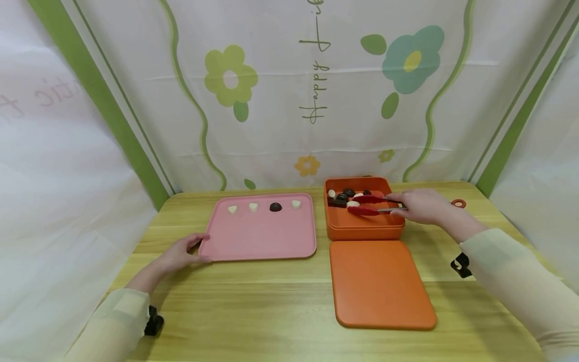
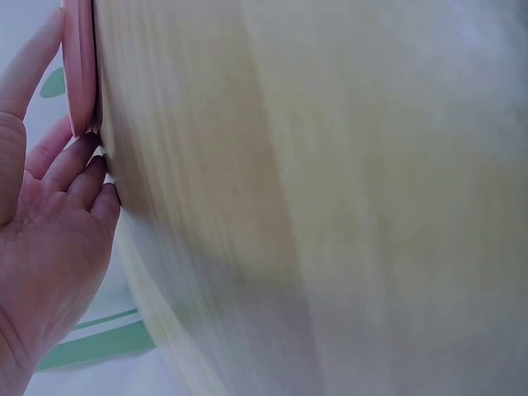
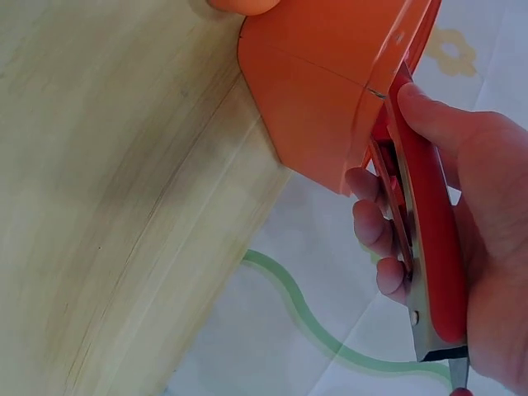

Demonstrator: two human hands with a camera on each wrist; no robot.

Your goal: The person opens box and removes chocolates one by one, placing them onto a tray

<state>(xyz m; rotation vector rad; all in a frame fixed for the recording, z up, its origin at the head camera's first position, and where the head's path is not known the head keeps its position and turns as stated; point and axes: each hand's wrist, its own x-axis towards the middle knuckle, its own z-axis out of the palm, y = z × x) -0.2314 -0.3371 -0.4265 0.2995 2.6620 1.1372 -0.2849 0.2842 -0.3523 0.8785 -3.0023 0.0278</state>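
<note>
Nearest on the wooden table [image 1: 253, 311], I am seeing the orange lid [image 1: 382, 284] lying flat on the right, just on the near side of the box. Farther left, the left hand [image 1: 183, 253] is holding the near left corner of the pink tray [image 1: 260, 236] between thumb and fingers; I am favouring a light hold, as a hard push could be sliding it. Along the tray's far side, four sweets [image 1: 275, 206] are sitting in a spaced row: white, white, dark, white. On the right, the orange box [image 1: 364, 234] is standing uncovered, and the right hand [image 1: 425, 206] is reaching over its right wall, thumb and fingers gripping the tongs [image 1: 365, 211]. Their red tips are standing apart inside, a white sweet [image 1: 353, 204] lying by the nearer one; whether they are pinching it, I cannot tell. I am judging that a good pick is needing both tips low around the sweet and an even, gentle squeeze, since a smooth piece could be popping loose. Dark sweets [image 1: 342, 197] are crowding the far left, so I am preferring a straight lift above the wall before any sideways travel. Farthest, a flowered curtain [image 1: 280, 136] is hanging
</note>
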